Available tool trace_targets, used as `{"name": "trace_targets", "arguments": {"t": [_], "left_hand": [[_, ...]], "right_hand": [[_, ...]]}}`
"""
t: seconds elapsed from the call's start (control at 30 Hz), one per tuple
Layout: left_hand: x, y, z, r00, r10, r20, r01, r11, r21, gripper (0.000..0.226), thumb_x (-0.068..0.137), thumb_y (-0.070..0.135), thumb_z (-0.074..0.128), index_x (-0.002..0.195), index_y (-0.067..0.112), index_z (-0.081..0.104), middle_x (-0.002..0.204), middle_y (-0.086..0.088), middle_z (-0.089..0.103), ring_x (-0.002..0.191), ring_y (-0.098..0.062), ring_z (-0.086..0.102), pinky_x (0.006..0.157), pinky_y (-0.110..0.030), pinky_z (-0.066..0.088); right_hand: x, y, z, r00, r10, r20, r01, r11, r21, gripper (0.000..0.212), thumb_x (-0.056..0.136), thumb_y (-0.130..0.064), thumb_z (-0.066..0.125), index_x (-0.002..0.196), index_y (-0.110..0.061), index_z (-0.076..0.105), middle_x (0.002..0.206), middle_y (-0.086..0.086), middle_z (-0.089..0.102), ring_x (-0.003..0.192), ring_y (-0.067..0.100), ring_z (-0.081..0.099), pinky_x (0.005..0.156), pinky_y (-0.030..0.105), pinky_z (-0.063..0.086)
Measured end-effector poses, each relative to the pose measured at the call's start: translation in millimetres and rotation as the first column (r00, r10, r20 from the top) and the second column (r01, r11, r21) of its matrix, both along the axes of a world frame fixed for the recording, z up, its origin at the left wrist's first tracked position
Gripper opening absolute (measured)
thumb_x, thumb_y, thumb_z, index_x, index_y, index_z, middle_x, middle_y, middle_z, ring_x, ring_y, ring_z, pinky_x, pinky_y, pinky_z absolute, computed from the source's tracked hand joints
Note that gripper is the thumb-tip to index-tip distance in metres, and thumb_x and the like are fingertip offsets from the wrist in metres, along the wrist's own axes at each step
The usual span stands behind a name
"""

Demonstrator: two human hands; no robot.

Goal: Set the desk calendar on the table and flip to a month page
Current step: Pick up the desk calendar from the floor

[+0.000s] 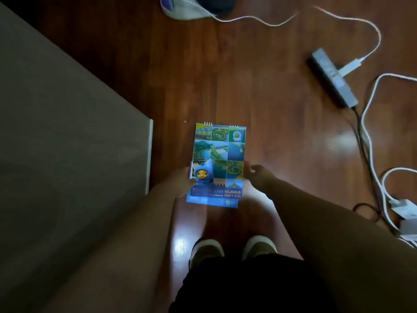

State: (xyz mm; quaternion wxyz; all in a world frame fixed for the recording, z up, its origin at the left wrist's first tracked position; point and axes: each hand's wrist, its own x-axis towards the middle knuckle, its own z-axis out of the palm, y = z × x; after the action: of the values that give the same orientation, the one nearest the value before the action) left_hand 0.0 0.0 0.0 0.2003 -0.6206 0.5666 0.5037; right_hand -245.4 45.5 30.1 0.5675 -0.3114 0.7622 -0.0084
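Both hands hold the calendar (216,166) over the floor – left hand (180,181), right hand (257,177) gripping its sides. Cover closed; table (67,132) at left, nothing placed yet.

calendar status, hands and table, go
Left hand and right hand grip the calendar by its sides, cover showing. Held over the floor, not yet on the table. Nothing blocks the table.

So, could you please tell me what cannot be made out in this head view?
- Desk calendar: title text blurred, only "CALENDAR" legible; inner pages hidden by the cover.
- Left hand and right hand: fingers hidden behind the calendar.
- Table: cut off by the left edge.
- Cables: ends cut off at right edge.
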Motion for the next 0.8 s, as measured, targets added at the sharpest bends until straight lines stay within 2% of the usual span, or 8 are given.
{"name": "trace_targets", "arguments": {"t": [0.1, 0.2, 0.3, 0.37, 0.43, 0.6, 0.7, 0.8], "left_hand": [[2, -1, -55, 0.994, 0.108, -0.018, -0.107, 0.993, 0.041, 0.080, 0.077, 0.054, 0.063, 0.143, 0.013, 0.047, 0.146, -0.013, 0.051, 0.129, -0.030, 0.053, 0.107, -0.042, 0.045], [-8, -8, -60, 0.949, 0.308, -0.064, -0.302, 0.949, 0.092, 0.074, 0.081, 0.049, 0.066, 0.140, 0.007, 0.048, 0.140, -0.017, 0.052, 0.116, -0.028, 0.056, 0.093, -0.033, 0.046], [-21, -13, -43, 0.853, 0.520, -0.050, -0.498, 0.838, 0.223, 0.051, 0.091, 0.033, 0.065, 0.132, 0.007, 0.049, 0.123, -0.011, 0.054, 0.108, -0.025, 0.049, 0.091, -0.034, 0.040], [-22, -13, -40, 0.831, 0.554, -0.041, -0.526, 0.808, 0.265, 0.043, 0.086, 0.031, 0.069, 0.121, 0.011, 0.054, 0.115, -0.009, 0.059, 0.110, -0.025, 0.052, 0.100, -0.034, 0.041], [-23, -13, -46, 0.843, 0.536, -0.047, -0.509, 0.823, 0.254, 0.050, 0.077, 0.028, 0.071, 0.121, 0.010, 0.057, 0.123, -0.017, 0.064, 0.114, -0.031, 0.060, 0.106, -0.046, 0.044], [-41, -6, -26, 0.872, 0.483, -0.085, -0.469, 0.871, 0.145, 0.048, 0.084, 0.005, 0.072, 0.125, 0.003, 0.047, 0.117, -0.017, 0.062, 0.102, -0.031, 0.064, 0.084, -0.041, 0.054], [-48, 0, 0, 0.824, 0.548, -0.147, -0.534, 0.837, 0.121, 0.060, 0.084, -0.003, 0.069, 0.137, 0.003, 0.041, 0.120, -0.018, 0.062, 0.102, -0.032, 0.064, 0.084, -0.042, 0.056], [-45, 9, 46, 0.824, 0.548, -0.142, -0.525, 0.834, 0.172, 0.061, 0.086, 0.004, 0.070, 0.140, 0.005, 0.042, 0.125, -0.015, 0.060, 0.103, -0.027, 0.060, 0.083, -0.037, 0.049]], "right_hand": [[-4, 0, -39, 0.983, -0.138, 0.120, 0.141, 0.990, -0.020, 0.022, 0.093, -0.013, 0.055, 0.112, -0.013, 0.065, 0.108, 0.016, 0.066, 0.095, 0.027, 0.062, 0.091, 0.042, 0.052], [3, -5, -53, 0.929, -0.320, 0.184, 0.322, 0.947, 0.021, 0.022, 0.094, -0.002, 0.050, 0.112, 0.001, 0.061, 0.097, 0.018, 0.063, 0.068, 0.018, 0.058, 0.060, 0.026, 0.052], [9, -7, -51, 0.885, -0.426, 0.188, 0.422, 0.904, 0.065, 0.017, 0.096, -0.001, 0.046, 0.083, -0.006, 0.056, 0.070, 0.008, 0.052, 0.051, 0.012, 0.052, 0.036, 0.014, 0.041], [10, -6, -49, 0.819, -0.528, 0.225, 0.510, 0.849, 0.137, 0.021, 0.095, -0.004, 0.049, 0.076, -0.011, 0.053, 0.068, 0.006, 0.048, 0.054, 0.015, 0.047, 0.045, 0.022, 0.042], [9, -3, -45, 0.790, -0.571, 0.223, 0.543, 0.821, 0.177, 0.014, 0.093, -0.008, 0.054, 0.079, -0.009, 0.057, 0.068, 0.006, 0.050, 0.056, 0.017, 0.044, 0.052, 0.026, 0.036], [-7, 7, -34, 0.779, -0.601, 0.176, 0.579, 0.799, 0.164, 0.011, 0.091, -0.005, 0.058, 0.081, -0.003, 0.055, 0.074, 0.015, 0.054, 0.055, 0.020, 0.048, 0.042, 0.024, 0.038], [-15, 9, -16, 0.780, -0.600, 0.177, 0.585, 0.800, 0.132, 0.015, 0.090, -0.004, 0.061, 0.076, -0.002, 0.055, 0.075, 0.018, 0.056, 0.053, 0.021, 0.052, 0.037, 0.021, 0.041], [-18, 8, 23, 0.771, -0.592, 0.232, 0.580, 0.805, 0.127, 0.008, 0.087, -0.004, 0.061, 0.095, -0.006, 0.058, 0.079, 0.017, 0.059, 0.059, 0.028, 0.059, 0.039, 0.027, 0.049]]}}
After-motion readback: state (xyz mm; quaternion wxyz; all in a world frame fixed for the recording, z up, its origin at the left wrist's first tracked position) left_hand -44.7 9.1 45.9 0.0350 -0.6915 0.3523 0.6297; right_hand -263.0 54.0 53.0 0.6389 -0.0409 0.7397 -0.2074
